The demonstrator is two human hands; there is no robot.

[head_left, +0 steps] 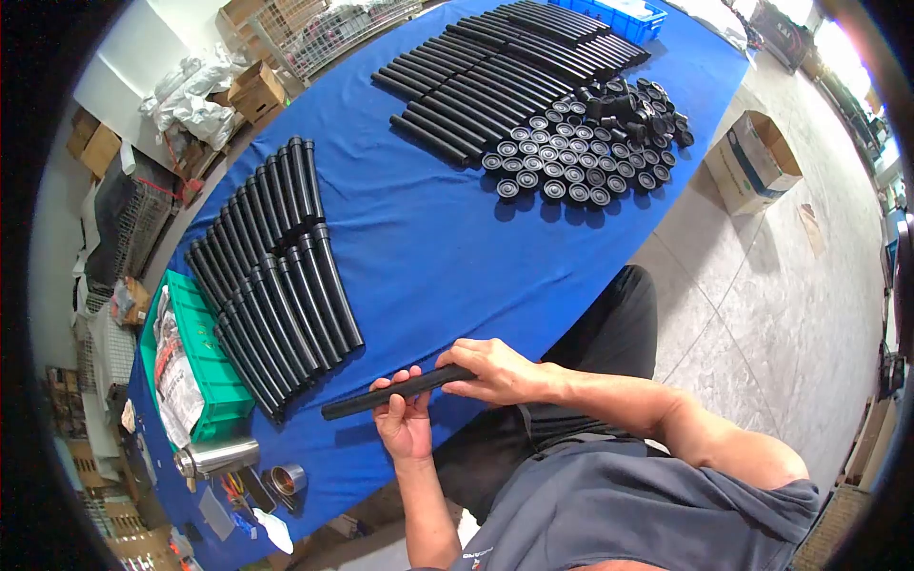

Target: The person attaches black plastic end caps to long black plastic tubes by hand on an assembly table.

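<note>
A black tube point(357, 405) lies across both of my hands, over the near edge of the blue-covered table. My left hand point(405, 423) is wrapped round its middle from below, thumb on the near side. The fingers of my right hand point(486, 369) close over its right end and hide it. Capped black tubes point(276, 276) lie in two rows to the left. Farther off, more black tubes point(486, 81) are laid out in rows, beside many round black caps point(576, 157) and a heap of small black parts point(633, 105).
At the left edge stands a green crate point(219, 381) with plastic bags, near a steel flask point(219, 457), a roll of tape point(288, 479) and small tools. A blue crate point(619, 14) sits at the far end. On the floor to the right is a cardboard box point(752, 167).
</note>
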